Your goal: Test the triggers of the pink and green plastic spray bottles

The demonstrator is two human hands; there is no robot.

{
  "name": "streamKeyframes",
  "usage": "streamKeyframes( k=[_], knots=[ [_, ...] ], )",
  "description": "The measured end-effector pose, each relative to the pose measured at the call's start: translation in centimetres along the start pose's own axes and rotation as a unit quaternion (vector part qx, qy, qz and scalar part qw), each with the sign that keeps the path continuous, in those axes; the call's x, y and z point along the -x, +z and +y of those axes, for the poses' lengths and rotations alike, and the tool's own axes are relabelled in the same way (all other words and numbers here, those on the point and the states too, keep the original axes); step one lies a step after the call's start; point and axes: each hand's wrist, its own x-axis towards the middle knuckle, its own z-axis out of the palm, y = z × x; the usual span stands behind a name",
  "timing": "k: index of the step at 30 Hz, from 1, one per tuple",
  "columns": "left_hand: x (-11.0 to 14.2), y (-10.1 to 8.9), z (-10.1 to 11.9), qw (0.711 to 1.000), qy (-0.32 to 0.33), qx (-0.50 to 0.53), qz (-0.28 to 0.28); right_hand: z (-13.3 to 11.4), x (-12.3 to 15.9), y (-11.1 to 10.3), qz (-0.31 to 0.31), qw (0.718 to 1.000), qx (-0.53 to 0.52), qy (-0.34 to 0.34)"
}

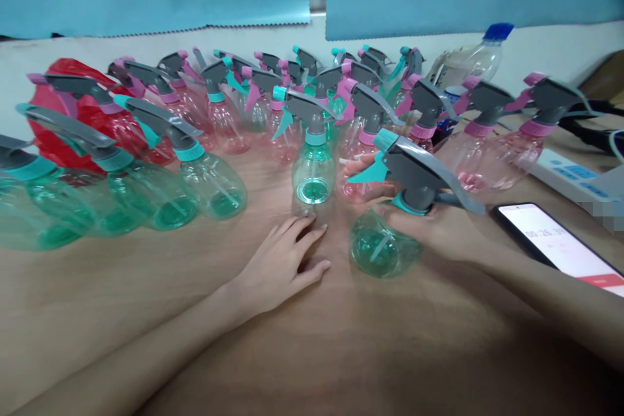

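My right hand [419, 224] is closed round the neck of a green spray bottle [383, 250] with a grey and turquoise trigger head. That bottle leans slightly, and whether its base touches the table is unclear. My left hand [287, 257] lies on the table with its fingers spread and nothing in it. Just beyond its fingertips stands another green spray bottle [314, 172], upright. To the left, a row of green spray bottles [212, 185] stands close together. Pink spray bottles [478, 159] stand beyond my right hand.
More pink and green spray bottles crowd the back of the wooden table [273, 364]. A red plastic bag [73, 130] lies at the left rear. On the right are a phone [556, 240] showing a timer, a white power strip [570, 175], cables and a large blue-capped bottle [480, 58].
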Motion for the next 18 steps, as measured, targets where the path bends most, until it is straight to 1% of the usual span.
streamKeyframes(
  k=[6,11,13,18],
  knots=[
    [0.0,0.0,0.0,1.000,-0.002,0.003,0.001,0.1,-0.2,0.1,-0.023,0.999,-0.023,0.000],
    [-0.1,-0.1,0.1,1.000,-0.004,0.003,-0.001,0.6,-0.1,0.2,-0.003,0.999,-0.037,0.003],
    [-0.1,-0.1,0.1,1.000,-0.005,0.003,-0.003,0.8,0.0,0.1,0.011,1.000,-0.020,0.008],
    [0.0,-0.1,0.0,1.000,-0.004,-0.004,-0.007,1.6,0.5,-0.1,0.051,0.996,0.067,0.018]
  ],
)
